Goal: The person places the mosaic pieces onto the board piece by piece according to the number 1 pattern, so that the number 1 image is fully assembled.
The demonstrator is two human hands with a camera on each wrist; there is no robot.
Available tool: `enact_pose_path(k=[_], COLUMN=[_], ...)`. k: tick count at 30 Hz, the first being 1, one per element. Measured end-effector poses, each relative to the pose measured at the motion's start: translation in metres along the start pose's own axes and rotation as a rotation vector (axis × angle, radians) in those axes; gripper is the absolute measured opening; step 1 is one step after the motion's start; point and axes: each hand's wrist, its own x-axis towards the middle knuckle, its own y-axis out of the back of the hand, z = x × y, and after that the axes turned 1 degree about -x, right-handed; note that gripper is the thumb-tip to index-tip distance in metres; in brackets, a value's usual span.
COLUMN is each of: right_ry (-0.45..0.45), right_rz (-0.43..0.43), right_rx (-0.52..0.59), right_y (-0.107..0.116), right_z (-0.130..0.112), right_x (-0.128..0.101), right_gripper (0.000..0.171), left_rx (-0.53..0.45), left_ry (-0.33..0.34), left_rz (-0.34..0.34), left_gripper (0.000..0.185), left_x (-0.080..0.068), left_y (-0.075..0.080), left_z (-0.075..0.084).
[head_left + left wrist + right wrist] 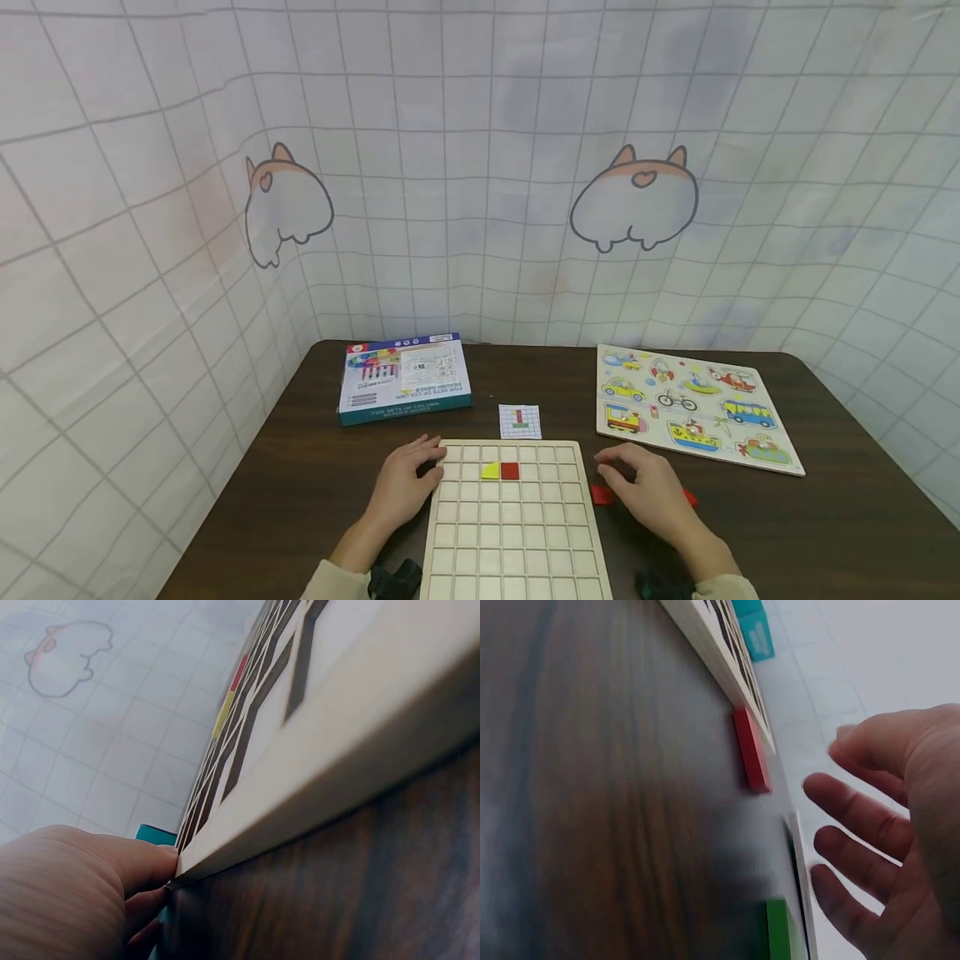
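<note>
Grid board (pixel 517 533): I see a pale wooden tray of square cells, flat at lower centre, mostly unfilled.
Yellow piece (pixel 490 472): seated in the second row, touching the red square.
Red square (pixel 510 471): beside it.
Loose red piece (pixel 602 495): flat right of the board, possibly partly covered.

**Open table at both flanks, crowded far edge**

Bare dark table (pixel 840 517) to the right, well apart from anything. Bare strip on the left too, between table edge and grid board (pixel 513 533). Left hand (pixel 405 487) pressed against the board's left rim. Right hand (pixel 645 492) hovering open over red pieces (pixel 602 495) just beside the board's right rim; green piece (pixel 784 930) close by. Far side taken up by blue box (pixel 405 377), small card (pixel 520 422) and vehicle puzzle (pixel 693 406). Curtain walls closing in the left and back.
</note>
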Motion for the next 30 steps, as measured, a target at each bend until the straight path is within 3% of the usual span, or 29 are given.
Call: enact_pose_path(k=[11,19,30], right_ry=[-0.038,-0.143,-0.223], right_rz=[0.066,-0.013,-0.165], right_rx=[-0.084,-0.111,-0.112], right_y=[0.025,0.049,0.074], right_z=[0.023,0.046,0.069], right_x=[-0.007,-0.015,-0.023], right_gripper=[0.014,0.022,0.035], left_rx=[0.02,0.024,0.042], left_ry=[-0.005,-0.015,0.003], left_rz=[0.001,0.005,-0.002], left_gripper=[0.029,0.029,0.03], left_x=[0.001,-0.001,-0.001], left_y=[-0.002,-0.002,-0.002], left_z=[-0.001,-0.002,-0.003])
